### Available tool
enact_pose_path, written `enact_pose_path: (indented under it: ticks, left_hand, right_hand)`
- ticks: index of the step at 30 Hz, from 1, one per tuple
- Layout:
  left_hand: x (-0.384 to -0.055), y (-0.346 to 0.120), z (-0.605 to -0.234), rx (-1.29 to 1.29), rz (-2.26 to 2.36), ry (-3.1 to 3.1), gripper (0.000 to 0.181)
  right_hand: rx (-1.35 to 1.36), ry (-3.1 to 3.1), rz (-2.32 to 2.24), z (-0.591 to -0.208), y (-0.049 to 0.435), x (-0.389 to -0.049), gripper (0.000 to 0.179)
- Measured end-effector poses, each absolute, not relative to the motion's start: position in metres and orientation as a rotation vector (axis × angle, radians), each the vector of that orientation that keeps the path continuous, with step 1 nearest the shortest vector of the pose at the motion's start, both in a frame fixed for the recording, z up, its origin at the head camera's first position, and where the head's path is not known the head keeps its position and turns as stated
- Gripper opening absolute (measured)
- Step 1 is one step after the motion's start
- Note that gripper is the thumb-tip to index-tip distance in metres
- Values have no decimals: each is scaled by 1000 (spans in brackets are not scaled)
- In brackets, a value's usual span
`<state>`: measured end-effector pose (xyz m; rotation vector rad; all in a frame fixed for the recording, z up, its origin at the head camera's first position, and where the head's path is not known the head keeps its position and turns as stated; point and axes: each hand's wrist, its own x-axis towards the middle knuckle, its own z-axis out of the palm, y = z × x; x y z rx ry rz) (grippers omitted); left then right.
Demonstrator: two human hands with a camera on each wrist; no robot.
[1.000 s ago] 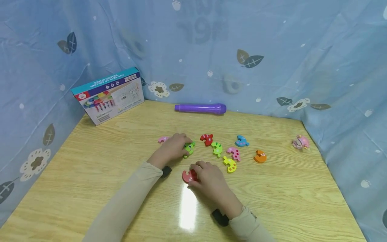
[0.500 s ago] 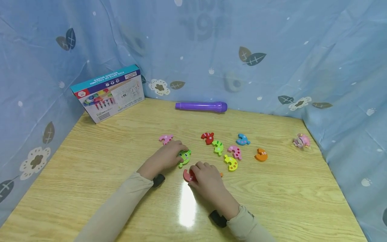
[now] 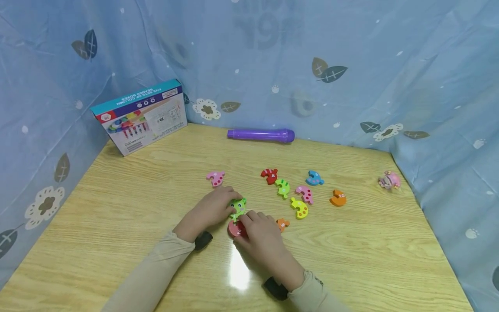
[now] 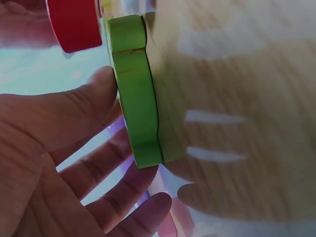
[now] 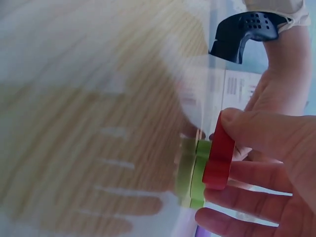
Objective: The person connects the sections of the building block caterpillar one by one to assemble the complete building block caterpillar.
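Note:
My left hand (image 3: 205, 211) pinches a green puzzle piece with a face (image 3: 238, 208); in the left wrist view the piece's green edge (image 4: 134, 94) stands against the table, thumb on one side. My right hand (image 3: 263, 238) grips a red puzzle piece numbered 2 (image 3: 234, 229) between thumb and fingers. In the right wrist view this red piece (image 5: 220, 153) is raised off the table and overlaps the green one (image 5: 198, 180); whether they touch I cannot tell. An orange piece (image 3: 282, 224) lies just right of my right hand, partly hidden. Beyond my left hand lies a pink piece (image 3: 216, 177).
Several pieces lie farther right: red (image 3: 270, 175), light green (image 3: 283, 188), pink (image 3: 305, 194), yellow (image 3: 299, 208), blue (image 3: 314, 178) and orange (image 3: 338, 198). A purple toy microphone (image 3: 261, 135), a box (image 3: 142, 117) and a small pink figure (image 3: 389, 180) stand around the table's edges.
My left hand has drawn the green piece toward me and slightly left, uncovering the pink piece. My right hand has shifted left with the red piece, up to the green one, exposing the orange piece.

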<state>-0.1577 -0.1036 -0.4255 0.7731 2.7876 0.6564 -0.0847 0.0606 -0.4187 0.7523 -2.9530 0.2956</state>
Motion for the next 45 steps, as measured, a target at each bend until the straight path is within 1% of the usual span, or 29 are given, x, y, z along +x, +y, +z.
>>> enact_pose_path:
  ticks: [6, 17, 22, 32, 39, 45]
  left_hand:
    - [-158, -101, -421, 792, 653, 2780, 34]
    - [-160, -98, -418, 809, 643, 2765, 35]
    - [-161, -97, -417, 825, 649, 2764, 34]
    - [-161, -98, -420, 834, 658, 2778, 34]
    - [-162, -100, -423, 811, 668, 2785, 36]
    - [-162, -103, -426, 786, 686, 2787, 36]
  right_hand:
    - [701, -2968, 279, -420, 56, -86, 35]
    - [653, -2964, 285, -418, 57, -89, 30]
    - [655, -2962, 260, -417, 56, -91, 32]
    - [644, -3003, 292, -419, 57, -92, 31]
    - [711, -2942, 358, -417, 76, -90, 32]
    - [566, -2937, 441, -411, 108, -89, 38]
